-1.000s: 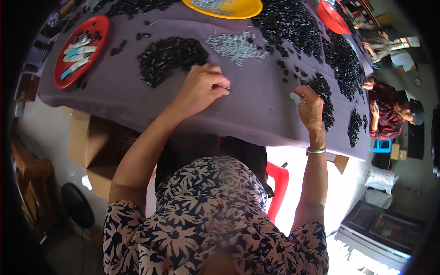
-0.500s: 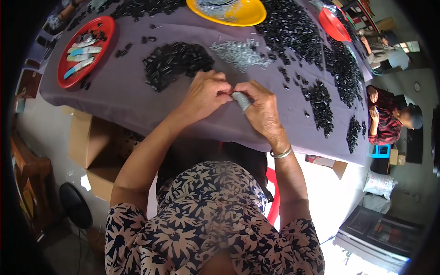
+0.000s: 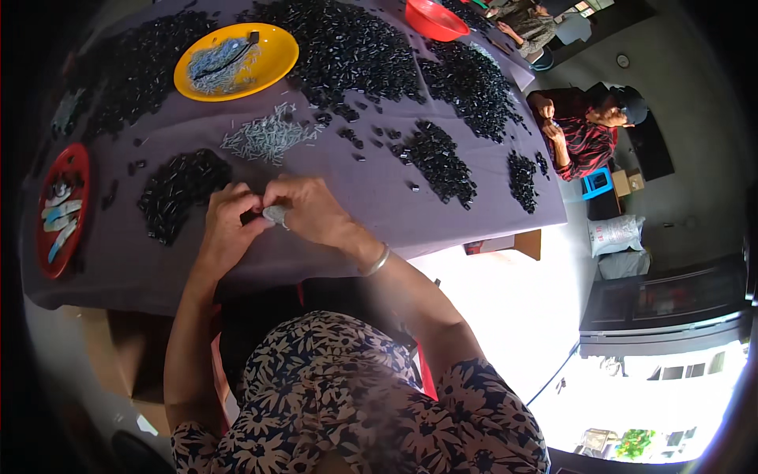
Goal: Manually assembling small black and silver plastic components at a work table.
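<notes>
Over the near part of the cloth-covered table [image 3: 332, 189], my left hand [image 3: 228, 227] and my right hand [image 3: 309, 212] meet with their fingertips pinched together. Whatever lies between the fingers is too small and covered to make out. A grey-white wrap [image 3: 275, 215] covers one finger of my right hand, and a bangle sits on that wrist. Just beyond my left hand lies a pile of small black pieces [image 3: 178, 189]. Past my right hand there is a heap of thin, clear or whitish little sticks [image 3: 272, 136].
A yellow plate [image 3: 286, 57] holds more thin pieces and a black item. At the left stands a red tray [image 3: 54, 251] with white and blue tools. Large black heaps [image 3: 351, 55] and a red bowl [image 3: 438, 22] lie farther off. Another person [image 3: 588, 118] works at the right edge.
The whole view has swung to the right, so the table and hands appear farther left and lower. My hands stay pinched together fingertip to fingertip.
</notes>
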`<state>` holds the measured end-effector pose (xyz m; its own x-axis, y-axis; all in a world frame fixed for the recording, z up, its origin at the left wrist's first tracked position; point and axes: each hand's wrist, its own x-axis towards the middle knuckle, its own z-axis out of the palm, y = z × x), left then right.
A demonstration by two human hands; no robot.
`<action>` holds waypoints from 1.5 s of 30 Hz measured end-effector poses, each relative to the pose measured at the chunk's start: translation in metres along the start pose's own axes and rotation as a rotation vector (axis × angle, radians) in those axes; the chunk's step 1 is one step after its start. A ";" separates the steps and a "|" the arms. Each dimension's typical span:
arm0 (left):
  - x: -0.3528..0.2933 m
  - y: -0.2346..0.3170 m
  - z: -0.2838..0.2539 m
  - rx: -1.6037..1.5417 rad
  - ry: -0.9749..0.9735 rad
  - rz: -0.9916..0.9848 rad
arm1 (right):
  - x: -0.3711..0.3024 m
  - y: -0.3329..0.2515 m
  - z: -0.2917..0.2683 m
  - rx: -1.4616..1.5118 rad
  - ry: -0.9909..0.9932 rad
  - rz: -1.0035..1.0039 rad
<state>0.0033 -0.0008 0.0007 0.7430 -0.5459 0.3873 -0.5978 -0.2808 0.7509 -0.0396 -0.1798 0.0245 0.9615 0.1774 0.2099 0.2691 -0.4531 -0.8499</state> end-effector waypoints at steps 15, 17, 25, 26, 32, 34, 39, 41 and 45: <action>-0.001 -0.002 0.002 -0.011 0.099 -0.032 | 0.061 0.003 -0.021 0.025 -0.537 0.568; -0.001 -0.002 0.002 -0.008 0.084 -0.052 | 0.067 0.002 -0.021 0.056 -0.580 0.648; 0.003 0.009 0.001 -0.023 0.087 0.020 | 0.057 -0.006 -0.026 0.071 -0.642 0.728; 0.003 0.010 0.001 -0.016 0.090 0.016 | 0.056 -0.008 -0.024 0.049 -0.627 0.707; 0.000 0.010 -0.008 0.030 0.029 -0.017 | 0.054 -0.010 -0.024 0.118 -0.628 0.709; 0.000 0.010 -0.010 0.070 0.008 -0.019 | 0.044 -0.008 -0.026 0.141 -0.501 0.630; -0.006 -0.005 -0.018 0.231 0.428 -0.158 | -0.011 0.001 -0.020 0.478 -0.058 0.400; -0.010 -0.010 -0.017 0.218 0.430 -0.201 | -0.028 0.001 -0.022 0.709 0.057 0.361; 0.000 -0.003 -0.014 0.176 0.497 -0.164 | -0.047 0.023 -0.029 0.875 0.315 0.263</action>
<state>0.0090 0.0111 0.0060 0.8576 -0.0579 0.5110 -0.4723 -0.4820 0.7380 -0.0770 -0.2235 0.0090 0.9902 -0.1372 -0.0270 0.0287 0.3889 -0.9208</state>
